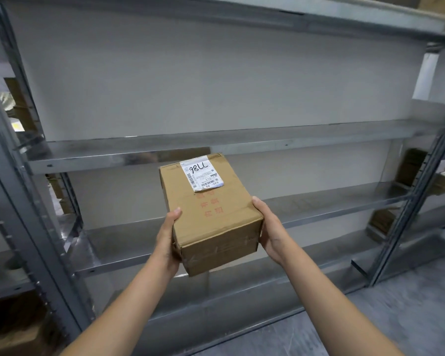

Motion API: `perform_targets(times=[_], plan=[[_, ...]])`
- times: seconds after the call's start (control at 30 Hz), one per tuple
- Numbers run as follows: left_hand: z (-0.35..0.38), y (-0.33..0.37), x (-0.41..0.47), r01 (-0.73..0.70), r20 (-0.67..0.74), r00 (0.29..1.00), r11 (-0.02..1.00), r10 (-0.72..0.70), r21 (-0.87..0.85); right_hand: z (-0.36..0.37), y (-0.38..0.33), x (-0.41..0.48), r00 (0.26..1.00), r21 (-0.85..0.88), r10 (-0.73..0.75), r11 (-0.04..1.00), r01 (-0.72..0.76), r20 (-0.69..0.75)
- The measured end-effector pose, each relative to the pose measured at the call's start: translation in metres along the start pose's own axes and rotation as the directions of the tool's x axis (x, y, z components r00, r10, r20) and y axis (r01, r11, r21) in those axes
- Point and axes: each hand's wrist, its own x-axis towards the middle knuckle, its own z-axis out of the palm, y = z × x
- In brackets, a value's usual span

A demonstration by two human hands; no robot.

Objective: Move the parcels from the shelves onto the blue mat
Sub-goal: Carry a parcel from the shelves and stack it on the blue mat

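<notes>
You hold the box (211,211) between both hands in front of the rack (216,147), with its far end just below a shelf's front edge. Your left hand (168,237) clasps its left side, thumb on the top edge, and your right hand (269,231) clasps the right side likewise. A white label (201,173) marked 98LL sits at the top's far end.

Brown cardboard parcel (211,214) with red print, white barcoded label (201,173); grey metal shelves (216,142).
</notes>
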Motion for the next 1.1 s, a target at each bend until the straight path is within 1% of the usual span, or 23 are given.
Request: perform_targets(times=[0.07, 0.13, 0.2, 0.27, 0.3, 0.33, 0.37, 0.4, 0.47, 0.53, 0.6, 0.67, 0.73, 0.8, 0.83, 0.87, 0.97, 1.1], plan=[[0.013, -0.004, 0.000, -0.053, -0.036, 0.998, 0.992, 0.050, -0.116, -0.002, 0.000, -0.006, 0.999, 0.076, 0.024, 0.997, -0.026, 0.029], [0.026, -0.012, 0.000, -0.071, -0.059, 0.996, 0.980, 0.061, -0.187, -0.011, 0.003, -0.012, 0.998, 0.133, 0.065, 0.989, -0.066, 0.017], [0.040, -0.020, 0.000, -0.038, -0.111, 0.994, 0.965, 0.010, -0.259, -0.019, 0.008, -0.019, 0.990, 0.182, 0.137, 0.974, -0.137, 0.012], [0.055, -0.028, 0.000, -0.004, -0.215, 0.974, 0.945, -0.071, -0.326, -0.020, 0.020, -0.027, 0.977, 0.243, 0.192, 0.947, -0.209, 0.092], [0.063, -0.033, -0.001, -0.016, -0.264, 0.961, 0.941, -0.078, -0.338, -0.016, 0.026, -0.030, 0.970, 0.250, 0.193, 0.942, -0.226, 0.147], [0.070, -0.039, -0.002, -0.049, -0.294, 0.954, 0.941, -0.054, -0.333, -0.011, 0.029, -0.031, 0.965, 0.228, 0.185, 0.947, -0.225, 0.184], [0.076, -0.044, -0.003, -0.094, -0.305, 0.952, 0.943, -0.009, -0.319, -0.005, 0.032, -0.032, 0.967, 0.199, 0.171, 0.958, -0.208, 0.189], [0.081, -0.047, -0.003, -0.141, -0.303, 0.952, 0.943, 0.045, -0.303, -0.002, 0.033, -0.031, 0.973, 0.188, 0.159, 0.964, -0.189, 0.166], [0.088, -0.051, -0.003, -0.222, -0.295, 0.946, 0.931, 0.134, -0.290, 0.002, 0.031, -0.028, 0.984, 0.222, 0.139, 0.962, -0.160, 0.107], [0.090, -0.052, 0.000, -0.271, -0.307, 0.936, 0.912, 0.174, -0.309, 0.003, 0.026, -0.027, 0.989, 0.254, 0.115, 0.958, -0.134, 0.091], [0.090, -0.054, 0.003, -0.276, -0.318, 0.932, 0.907, 0.171, -0.319, 0.005, 0.022, -0.026, 0.990, 0.231, 0.113, 0.964, -0.130, 0.082], [0.086, -0.058, 0.004, -0.245, -0.305, 0.940, 0.922, 0.151, -0.300, 0.007, 0.022, -0.024, 0.993, 0.170, 0.109, 0.979, -0.116, 0.051], [0.078, -0.060, 0.004, -0.174, -0.236, 0.965, 0.954, 0.115, -0.245, 0.008, 0.021, -0.022, 0.995, 0.110, 0.099, 0.989, -0.098, -0.005], [0.067, -0.057, 0.006, -0.103, -0.134, 0.988, 0.980, 0.080, -0.172, 0.001, 0.019, -0.019, 0.995, 0.075, 0.086, 0.994, -0.082, -0.045], [0.059, -0.052, 0.008, -0.081, -0.108, 0.992, 0.986, 0.065, -0.146, -0.006, 0.016, -0.017, 0.995, 0.067, 0.084, 0.995, -0.080, -0.050], [0.050, -0.044, 0.011, -0.068, -0.113, 0.992, 0.989, 0.053, -0.134, -0.016, 0.012, -0.016, 0.995, 0.065, 0.089, 0.994, -0.086, -0.049], [0.016, -0.007, 0.024, -0.058, -0.172, 0.984, 0.995, 0.042, -0.086, -0.056, -0.005, -0.012, 0.993, 0.048, 0.116, 0.992, -0.116, 0.011], [-0.014, 0.045, 0.038, -0.004, -0.101, 0.995, 0.994, 0.015, 0.107, -0.099, -0.037, -0.004, 0.979, -0.122, 0.149, 0.984, -0.132, 0.141]])
